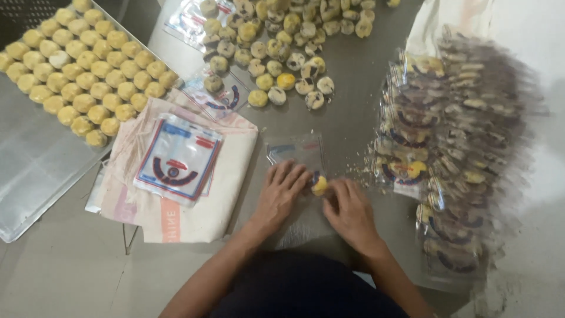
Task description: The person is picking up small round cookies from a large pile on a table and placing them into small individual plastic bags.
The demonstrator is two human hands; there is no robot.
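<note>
Two hands: the left hand (281,191) and the right hand (351,211), with one yellow cake (319,185) between them and one clear bag (297,152) under them. One metal tray (32,171) carries about forty yellow cakes (88,65) in rows. Loose cakes (282,44) on the desk (353,82) number several dozen, too crowded to count. One stack of empty bags (178,158). One blurred pile of filled bags (453,153), number unclear.

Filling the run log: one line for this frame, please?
left hand: flat on clear bag | right hand: pushing yellow pastry at bag | filled bags: right | tray: left
</note>
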